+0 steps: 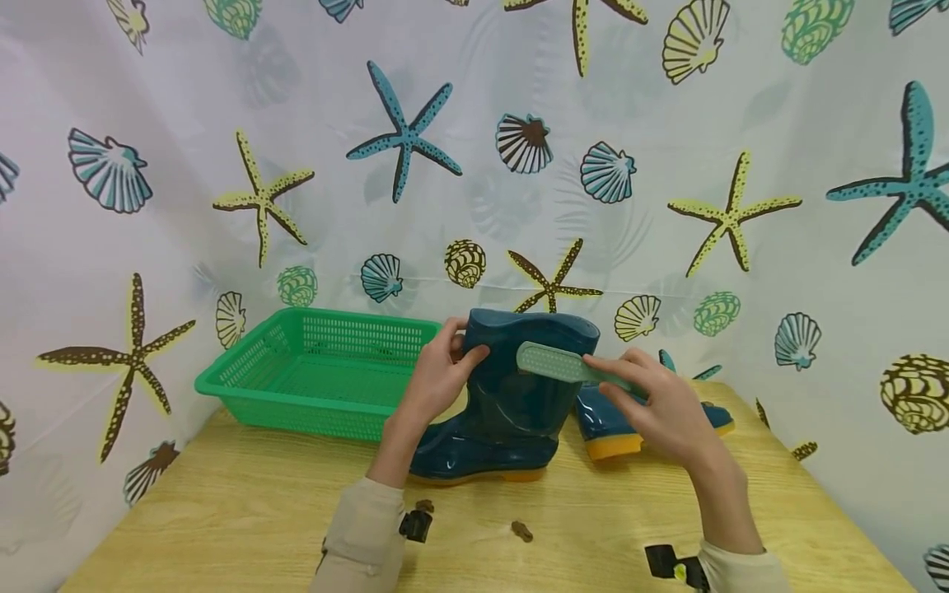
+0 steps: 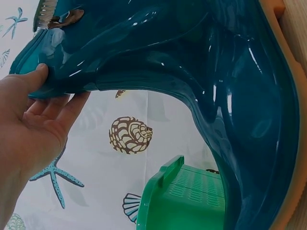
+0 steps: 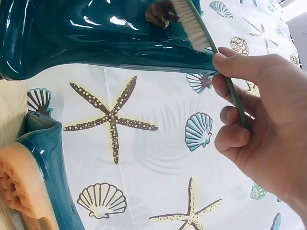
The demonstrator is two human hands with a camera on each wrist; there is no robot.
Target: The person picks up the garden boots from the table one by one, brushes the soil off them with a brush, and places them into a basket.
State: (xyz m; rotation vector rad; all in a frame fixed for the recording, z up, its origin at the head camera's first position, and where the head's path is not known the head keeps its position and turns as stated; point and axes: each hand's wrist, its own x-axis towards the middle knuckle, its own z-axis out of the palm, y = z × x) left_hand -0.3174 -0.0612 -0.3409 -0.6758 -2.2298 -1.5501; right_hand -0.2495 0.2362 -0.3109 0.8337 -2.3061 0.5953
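A shiny dark blue rubber boot (image 1: pixel 519 412) with an orange sole is upright at the middle of the table, its toe pointing left. My left hand (image 1: pixel 437 379) grips the upper edge of its shaft, thumb on the near side and fingers behind. In my right hand (image 1: pixel 660 403) is the handle of a pale green brush (image 1: pixel 552 362). The white bristles (image 3: pixel 192 26) face the shaft near its top. Beside them a brown dirt clump (image 3: pixel 160 14) sticks to the boot, seen in both wrist views but hidden behind the brush in the head view.
A green plastic basket (image 1: pixel 296 416) stands at the back left. The second blue boot (image 1: pixel 604 412) lies on its side at the right, behind my right hand. Small brown clumps, one of them this piece (image 1: pixel 522 531), lie on the wooden table (image 1: pixel 593 535) in front.
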